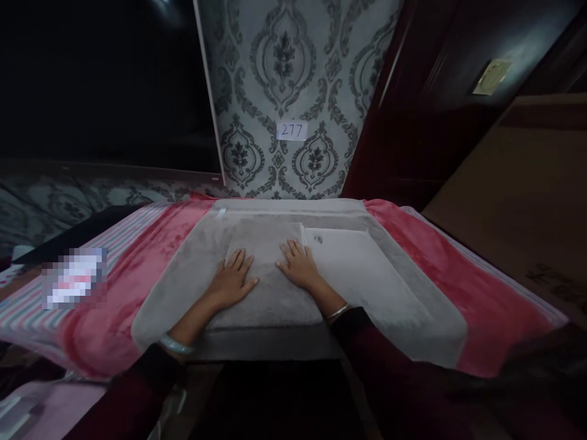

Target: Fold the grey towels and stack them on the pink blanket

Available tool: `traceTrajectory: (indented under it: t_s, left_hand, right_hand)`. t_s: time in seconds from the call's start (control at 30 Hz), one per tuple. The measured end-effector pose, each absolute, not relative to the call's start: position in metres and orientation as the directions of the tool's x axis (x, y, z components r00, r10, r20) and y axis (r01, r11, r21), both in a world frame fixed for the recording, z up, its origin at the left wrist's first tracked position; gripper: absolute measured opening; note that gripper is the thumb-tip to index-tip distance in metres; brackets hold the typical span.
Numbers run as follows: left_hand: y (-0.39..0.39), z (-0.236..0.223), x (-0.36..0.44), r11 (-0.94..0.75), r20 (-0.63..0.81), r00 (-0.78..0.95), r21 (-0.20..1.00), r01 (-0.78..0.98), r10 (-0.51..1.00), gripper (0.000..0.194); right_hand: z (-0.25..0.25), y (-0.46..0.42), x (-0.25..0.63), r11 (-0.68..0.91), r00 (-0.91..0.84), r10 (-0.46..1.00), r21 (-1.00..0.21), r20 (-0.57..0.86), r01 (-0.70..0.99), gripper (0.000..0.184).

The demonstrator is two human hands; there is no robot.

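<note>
Left hand (pixel 232 284) and right hand (pixel 298 263) lie palm-down, fingers spread and gripping nothing, on a folded gray cloth (pixel 270 302). The cloth sits on a larger gray cloth (pixel 169 305) over pink fabric (pixel 114 318), with a pale, flat packet (pixel 362 269) just beside the right hand.

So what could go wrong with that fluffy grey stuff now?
The folded grey cloth might wrinkle or slide if the left hand and right hand, both flat on it, push unevenly. The right fingertips are close to the edge of the pale flat piece, so they could nudge it crooked. The bangle on the left wrist might catch the fluff.
</note>
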State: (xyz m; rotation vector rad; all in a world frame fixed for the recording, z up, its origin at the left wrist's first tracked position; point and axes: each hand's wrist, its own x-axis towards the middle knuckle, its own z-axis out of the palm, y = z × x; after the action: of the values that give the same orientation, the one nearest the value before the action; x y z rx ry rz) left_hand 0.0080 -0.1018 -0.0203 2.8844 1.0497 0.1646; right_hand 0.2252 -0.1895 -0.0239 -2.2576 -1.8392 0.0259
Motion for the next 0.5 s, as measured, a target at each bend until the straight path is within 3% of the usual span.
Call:
traceTrajectory:
  t_s: [0.33,0.5]
  left_hand:
    - [-0.097,-0.027,0.003,-0.777,0.120,0.768,0.091,0.622,0.629,0.066]
    - [-0.093,-0.029,0.005,-0.772,0.142,0.760,0.081,0.630,0.634,0.066]
  right_hand:
    - [-0.025,-0.206,0.253,-0.286,0.305,0.949,-0.189,0.077,0.939,0.066]
    - [-0.027,-0.262,0.312,-0.529,0.542,0.838,-0.151,0.066,0.835,0.060]
